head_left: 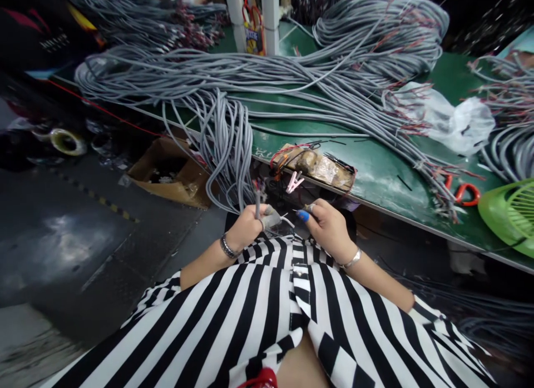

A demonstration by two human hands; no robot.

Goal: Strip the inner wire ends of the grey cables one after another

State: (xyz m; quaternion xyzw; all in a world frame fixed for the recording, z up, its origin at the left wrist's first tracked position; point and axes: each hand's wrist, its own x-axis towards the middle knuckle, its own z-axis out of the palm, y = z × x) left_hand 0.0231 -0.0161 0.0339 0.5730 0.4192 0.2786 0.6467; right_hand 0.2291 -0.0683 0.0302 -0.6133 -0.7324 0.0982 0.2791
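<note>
My left hand (247,228) is closed around a grey cable (257,203), whose end with small reddish wires points up. Grey wrapping covers fingertips of this hand, and a short pale strand (287,222) sticks out from it toward the right. A short gap away, my right hand (329,230) is closed in a pinch, with blue wrapping on its thumb. Something thin and light shows at its fingertips, too small to name. Both hands are in front of my striped shirt, below the table edge. A pink clip (294,182) sits just beyond them at a taped block (325,168).
Bundles of grey cable (200,71) lie across the green table (375,163) and hang over its front edge. A cardboard box (171,174) stands on the floor at left. Red-handled scissors (467,194), a plastic bag (469,124) and a green fan (511,213) are at right.
</note>
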